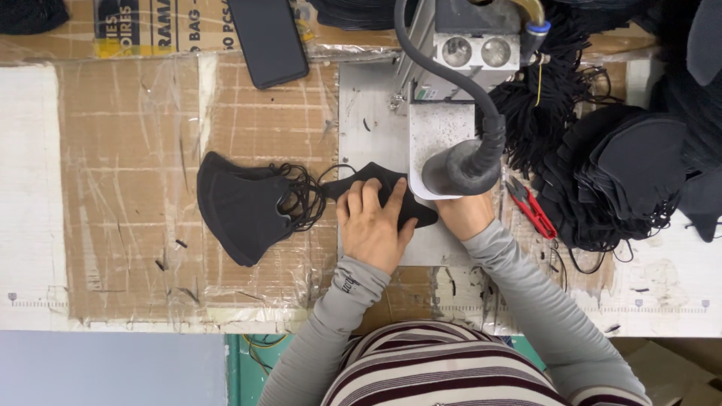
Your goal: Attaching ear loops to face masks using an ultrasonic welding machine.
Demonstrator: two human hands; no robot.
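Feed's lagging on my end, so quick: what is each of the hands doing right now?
Left hand: open, fingers spread flat, pressing on the black mask on the metal plate.
Right hand: mostly hidden under the machine head; cannot be told.

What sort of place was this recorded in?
Probably a small face-mask production bench: a press-like machine on a metal plate, finished black masks stacked to the left, a large pile of mask pieces to the right, and a cardboard-covered table.

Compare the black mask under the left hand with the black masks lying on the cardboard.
The mask under the left hand is single and pinned on the metal plate. The masks on the cardboard are stacked, untouched, with ear loops bunched beside them. Both are black fabric.
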